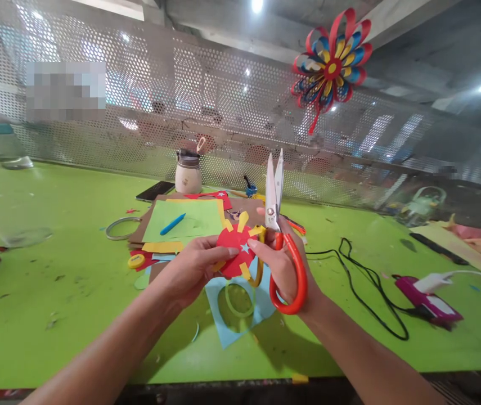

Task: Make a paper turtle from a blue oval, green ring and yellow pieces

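Note:
A red paper disc with yellow paper tabs round its edge and a small pale blue star is held up over the table. My left hand is closed on its left side, thumb on the front. The thumb of my right hand presses the disc's right side by the star. Orange-handled scissors hang on that same hand, blades pointing up and slightly apart. Beside the disc a curled yellow paper strip shows. Below lies a light blue paper sheet with a round hole. Most right fingers are hidden.
Stacked paper bears a blue pen. Around it are a tape roll, a yellow tape measure-like disc, a phone and a bottle. A purple power strip trails a black cable. A paper flower hangs above.

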The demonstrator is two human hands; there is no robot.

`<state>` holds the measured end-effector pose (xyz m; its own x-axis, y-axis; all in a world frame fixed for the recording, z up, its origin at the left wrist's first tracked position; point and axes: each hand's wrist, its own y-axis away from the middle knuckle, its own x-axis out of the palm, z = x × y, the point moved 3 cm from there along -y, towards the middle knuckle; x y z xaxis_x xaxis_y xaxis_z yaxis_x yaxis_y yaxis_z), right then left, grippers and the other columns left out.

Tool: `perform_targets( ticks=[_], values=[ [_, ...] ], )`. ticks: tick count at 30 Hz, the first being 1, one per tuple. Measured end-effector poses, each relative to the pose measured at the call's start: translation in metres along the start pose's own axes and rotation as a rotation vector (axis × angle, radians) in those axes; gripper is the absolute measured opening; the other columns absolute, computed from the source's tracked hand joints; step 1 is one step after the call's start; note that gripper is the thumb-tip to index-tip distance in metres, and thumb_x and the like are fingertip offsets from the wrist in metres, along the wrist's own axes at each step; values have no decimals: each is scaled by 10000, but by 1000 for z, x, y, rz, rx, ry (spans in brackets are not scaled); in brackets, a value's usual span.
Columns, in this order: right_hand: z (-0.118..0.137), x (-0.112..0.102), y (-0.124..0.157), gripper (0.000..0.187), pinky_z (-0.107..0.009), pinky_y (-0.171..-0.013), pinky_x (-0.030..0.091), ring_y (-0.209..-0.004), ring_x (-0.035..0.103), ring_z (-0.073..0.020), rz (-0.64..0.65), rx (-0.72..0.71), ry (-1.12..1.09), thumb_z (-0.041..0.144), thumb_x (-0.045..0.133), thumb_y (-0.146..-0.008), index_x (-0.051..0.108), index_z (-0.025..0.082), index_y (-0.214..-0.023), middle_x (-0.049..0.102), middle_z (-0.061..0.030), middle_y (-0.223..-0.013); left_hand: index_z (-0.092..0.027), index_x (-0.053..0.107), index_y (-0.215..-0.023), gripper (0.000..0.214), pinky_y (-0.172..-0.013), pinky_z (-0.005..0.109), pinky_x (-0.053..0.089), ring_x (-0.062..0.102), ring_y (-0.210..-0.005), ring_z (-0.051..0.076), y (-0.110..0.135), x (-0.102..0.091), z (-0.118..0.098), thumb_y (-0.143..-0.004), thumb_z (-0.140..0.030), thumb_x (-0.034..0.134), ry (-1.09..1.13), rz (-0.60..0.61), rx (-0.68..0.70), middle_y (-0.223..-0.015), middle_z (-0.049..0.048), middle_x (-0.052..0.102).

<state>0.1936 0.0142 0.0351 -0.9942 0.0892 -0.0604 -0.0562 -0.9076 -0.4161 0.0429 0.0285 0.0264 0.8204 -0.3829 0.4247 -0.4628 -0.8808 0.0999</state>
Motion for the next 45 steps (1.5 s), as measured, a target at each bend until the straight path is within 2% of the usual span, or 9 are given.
perform_targets(
  ticks=[5,10,16,23,26,30,37,42,45],
  values=[
    [2,-9,7,482,-330,-665,554,-641,621,-152,-50,51,-26,348,616,-877,501,233,-1331,598,29,-739,-126,759,-769,83,-633,212,562,687,-631,143,1,-2,-5,-688,-145,765,26,19,-2,-694,56,751],
    [16,-25,19,375,-300,-618,539,-662,613,-151,-162,-80,225,319,638,-849,558,206,-1197,603,12,-775,-129,722,-624,66,-496,147,498,608,-486,75,1,-10,-10,-677,-123,762,77,-2,28,-588,11,706],
    [26,-19,22,330,-258,-478,472,-543,506,-107,-73,-119,222,268,644,-841,556,224,-1156,555,26,-747,-116,727,-637,44,-474,136,469,586,-466,61,2,-11,-11,-668,-129,756,58,26,23,-564,10,695],
    [0,0,14,575,-332,-768,559,-761,627,-153,44,73,-262,251,709,-810,479,314,-1334,638,30,-879,-82,756,-726,136,-592,210,523,658,-600,142,0,-10,-7,-605,-142,772,-79,115,-57,-693,90,745],
    [-7,5,18,602,-391,-862,545,-873,658,-191,38,126,-294,230,709,-799,481,310,-1350,687,3,-959,-94,719,-625,72,-527,197,478,594,-523,111,-2,-8,-6,-595,-128,775,-121,113,-71,-604,54,696],
    [-11,2,20,626,-402,-878,541,-913,663,-204,-91,113,-257,222,713,-774,489,304,-1352,701,-9,-1012,-113,696,-622,86,-525,210,471,585,-540,119,-7,-9,-3,-610,-163,765,-126,56,-59,-595,32,659],
    [-24,-8,10,684,-382,-825,550,-818,672,-181,-225,181,-324,242,750,-748,470,285,-1370,700,2,-980,-141,670,-731,267,-579,296,508,623,-609,171,-6,-23,-4,-748,-340,493,-69,-68,55,-684,58,665],
    [-21,-12,-2,720,-283,-678,563,-686,674,-142,-275,328,-515,170,794,-629,519,256,-1289,718,35,-840,-148,636,-795,154,-714,324,496,641,-786,215,0,-24,-2,-658,-182,573,-216,-170,200,-760,70,683],
    [-17,-13,-6,681,-258,-520,541,-507,627,-132,-212,464,-563,140,788,-571,555,180,-1210,693,32,-651,-190,611,-964,294,-884,357,460,596,-971,216,4,-23,-8,-681,-125,659,-433,-272,458,-1000,50,655]
  ],
)
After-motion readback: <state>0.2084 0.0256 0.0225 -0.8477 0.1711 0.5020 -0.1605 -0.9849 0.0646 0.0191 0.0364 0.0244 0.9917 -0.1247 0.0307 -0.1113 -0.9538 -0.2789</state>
